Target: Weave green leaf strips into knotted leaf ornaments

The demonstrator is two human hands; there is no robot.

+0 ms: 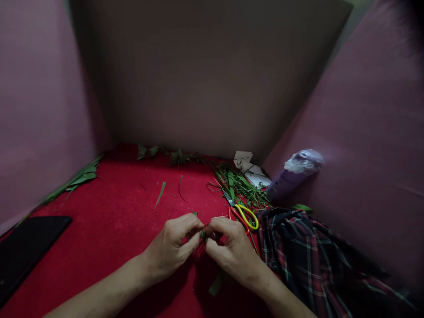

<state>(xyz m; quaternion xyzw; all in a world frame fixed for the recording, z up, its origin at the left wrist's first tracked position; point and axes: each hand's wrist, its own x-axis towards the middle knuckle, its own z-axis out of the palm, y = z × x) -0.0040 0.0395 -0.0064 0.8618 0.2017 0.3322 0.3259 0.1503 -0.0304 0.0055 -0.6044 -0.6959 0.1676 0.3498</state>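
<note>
Close together above the red cloth [109, 212], my two hands pinch a small piece of green leaf [203, 234]. My left hand [177, 240] grips it between thumb and forefinger. From the other side, my right hand [232, 247] closes on it in the same way, and the fingers hide most of it. Scissors [247, 217] with one yellow and one red handle lie just beyond my right hand, blades pointing away. A loose strip of leaf [216, 285] lies in shadow below my hands.
A heap of cut green leaves [245, 185] lies beside white papers [256, 176] at the back right. A purple, plastic-topped roll [293, 172] leans on the right wall. Plaid cloth [308, 251] lies at right, a black flat object [33, 243] at left. Leaf stalks [79, 179] line the left wall.
</note>
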